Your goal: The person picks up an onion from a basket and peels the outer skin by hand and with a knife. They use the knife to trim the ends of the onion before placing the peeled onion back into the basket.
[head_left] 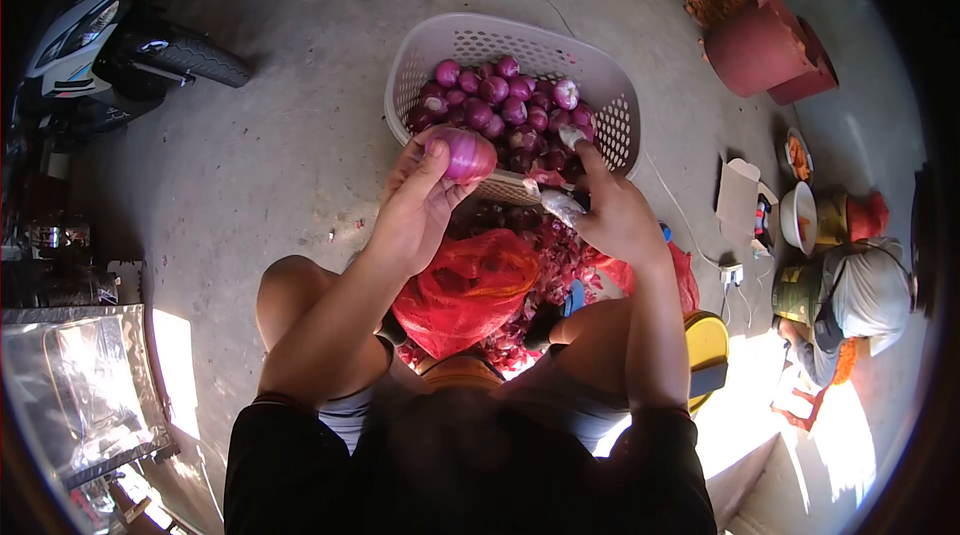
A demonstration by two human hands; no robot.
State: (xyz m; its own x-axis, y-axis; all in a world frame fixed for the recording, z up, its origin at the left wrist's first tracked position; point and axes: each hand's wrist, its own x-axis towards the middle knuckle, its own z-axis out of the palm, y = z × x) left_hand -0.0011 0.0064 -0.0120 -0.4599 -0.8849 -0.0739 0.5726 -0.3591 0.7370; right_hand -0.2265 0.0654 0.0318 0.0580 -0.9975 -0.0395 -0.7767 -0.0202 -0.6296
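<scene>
A large purple onion (463,155) is held in my left hand (422,197), thumb on its near side, above the basket's front rim. My right hand (615,210) is closed around something greyish, perhaps a knife, partly hidden by the fingers; a scrap of reddish skin hangs at its tip. Wrappings or pale patches show on the thumb and index finger. Behind both hands stands a grey perforated basket (420,55) holding several purple onions (493,90). Below the hands, a red mesh bag (465,285) lies between my legs, with loose onion skins (560,255) around it.
Red tubs (760,45) stand at the upper right. Bowls (798,215), an opened cardboard box (738,195) and another person (870,295) bent forward are at the right. A motorcycle wheel (190,55) is at the upper left. A yellow round object (705,350) lies beside my right leg.
</scene>
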